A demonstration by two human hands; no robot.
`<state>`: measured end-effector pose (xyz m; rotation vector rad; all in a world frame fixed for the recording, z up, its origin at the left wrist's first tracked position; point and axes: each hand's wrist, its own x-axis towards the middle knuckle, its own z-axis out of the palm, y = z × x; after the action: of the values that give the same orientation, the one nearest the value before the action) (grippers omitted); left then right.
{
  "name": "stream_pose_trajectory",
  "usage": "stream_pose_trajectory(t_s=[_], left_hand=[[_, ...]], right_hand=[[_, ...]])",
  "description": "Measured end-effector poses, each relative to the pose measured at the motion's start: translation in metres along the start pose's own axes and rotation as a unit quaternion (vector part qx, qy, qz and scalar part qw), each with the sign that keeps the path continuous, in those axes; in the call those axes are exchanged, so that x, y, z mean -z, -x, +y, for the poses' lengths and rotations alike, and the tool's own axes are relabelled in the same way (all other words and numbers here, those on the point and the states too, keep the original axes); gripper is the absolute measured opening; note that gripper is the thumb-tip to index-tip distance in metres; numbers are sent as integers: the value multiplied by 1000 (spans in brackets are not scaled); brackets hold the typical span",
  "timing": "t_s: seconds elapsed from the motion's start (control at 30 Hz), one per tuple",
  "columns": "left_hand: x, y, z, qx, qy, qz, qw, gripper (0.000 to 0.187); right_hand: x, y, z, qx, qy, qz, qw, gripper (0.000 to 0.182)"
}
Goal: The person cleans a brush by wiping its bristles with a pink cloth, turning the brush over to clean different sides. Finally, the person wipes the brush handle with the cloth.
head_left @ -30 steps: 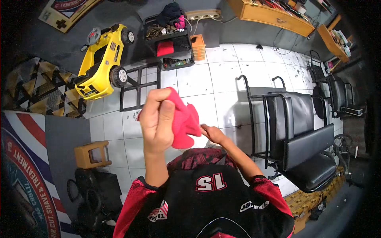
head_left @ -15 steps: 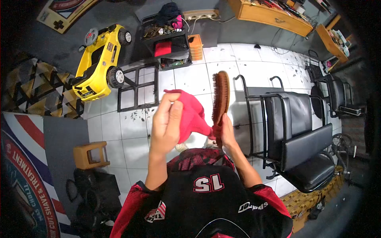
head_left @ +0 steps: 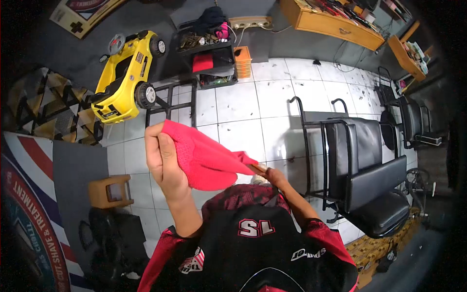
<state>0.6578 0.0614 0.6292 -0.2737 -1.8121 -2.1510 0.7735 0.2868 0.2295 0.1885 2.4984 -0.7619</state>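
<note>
A red cloth (head_left: 206, 160) is stretched between my two hands above the tiled floor. My left hand (head_left: 165, 158) is closed on its upper left corner, thumb on top. At the cloth's narrow right end, my right hand (head_left: 276, 178) is closed around the handle of the brown brush (head_left: 259, 168). Only a short piece of that handle shows beside the fingers; its bristled head is hidden, with the cloth spread across that side.
Black padded chairs (head_left: 372, 182) with metal frames stand on the right. A yellow toy car (head_left: 125, 80) and a black shelf cart (head_left: 214, 65) are at the back left. A brown stool (head_left: 111, 191) stands left. A wooden drawer unit (head_left: 335, 27) hangs at the back. Dark hair clippings dot the tiles.
My left hand has moved left and slightly down, pulling the red cloth out wider. The brush has swung from upright with its bristles showing to mostly hidden.
</note>
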Motion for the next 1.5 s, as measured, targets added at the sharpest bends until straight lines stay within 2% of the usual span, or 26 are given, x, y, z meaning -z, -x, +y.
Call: stream_pose_trajectory(t_s=[0.1,0.2,0.27,0.33,0.4,0.43,0.53,0.6,0.67,0.7,0.77,0.8,0.83,0.9,1.0,1.07,1.1,1.13,1.17,1.23,1.27,1.3,1.33,1.4,1.43,1.5], left_hand=[[4,7,-5,28,17,-9,999,21],[-5,7,-9,36,5,-38,999,20],[-8,9,-13,45,-8,-71,996,17],[-14,10,-12,65,-12,-110,992,17],[-20,12,-8,99,-12,-150,984,16],[-20,13,-11,107,-9,-163,981,15],[-23,15,-12,91,-1,-135,987,14],[-22,15,-7,61,-17,-120,991,14],[-26,15,-1,30,-14,-90,995,14],[-24,18,4,54,41,-64,996,16],[-15,15,12,3,16,-47,999,18],[-8,12,16,-24,3,-38,999,19],[2,8,15,-52,-94,-28,994,23],[3,6,16,-47,-69,-12,996,25],[3,8,16,-18,-37,-10,999,26],[1,9,15,18,-35,-30,999,25],[-2,10,13,37,-44,-51,997,22],[-6,11,9,54,-53,-72,995,20],[-11,11,6,71,-61,-94,991,18],[-24,13,0,107,-72,-144,981,18],[-29,14,-3,125,-77,-168,975,18],[-32,15,-9,134,-104,-182,969,18],[-34,15,-16,141,-130,-196,962,19],[-39,15,-22,152,-164,-213,951,16],[-43,16,-19,133,-135,-188,964,16],[-44,14,-15,98,-90,-154,979,18]], right_hand=[[-4,0,11,-93,-45,21,994,61],[37,-1,-25,-24,-162,135,977,58],[106,30,-97,-23,-385,179,905,56],[154,60,-142,-5,-514,82,854,52],[182,89,-184,209,-614,70,758,38],[182,91,-186,224,-586,26,778,31],[180,100,-197,315,-731,-135,590,48],[169,81,-191,316,-611,-56,724,49],[142,50,-172,303,-473,22,827,47],[118,31,-152,291,-404,60,866,47],[49,-11,-82,188,-126,24,974,45],[20,-24,-51,109,-50,-58,991,48],[-4,-30,-21,90,-10,-87,992,46],[-7,-5,1,5,-67,-62,996,44],[-12,-2,23,-109,-60,-24,992,42],[-14,-16,32,-20,-179,64,982,48],[16,-6,0,-7,-331,79,940,53],[50,3,-29,9,-309,118,944,55],[91,18,-67,-40,-423,60,903,49],[132,36,-114,69,-640,32,765,44],[158,56,-140,99,-748,-46,655,39],[175,74,-162,137,-765,-56,627,39],[188,86,-174,193,-750,-74,629,40],[192,95,-185,314,-628,-46,710,47],[190,93,-189,326,-613,-8,720,50],[173,80,-181,300,-597,-14,744,52]])
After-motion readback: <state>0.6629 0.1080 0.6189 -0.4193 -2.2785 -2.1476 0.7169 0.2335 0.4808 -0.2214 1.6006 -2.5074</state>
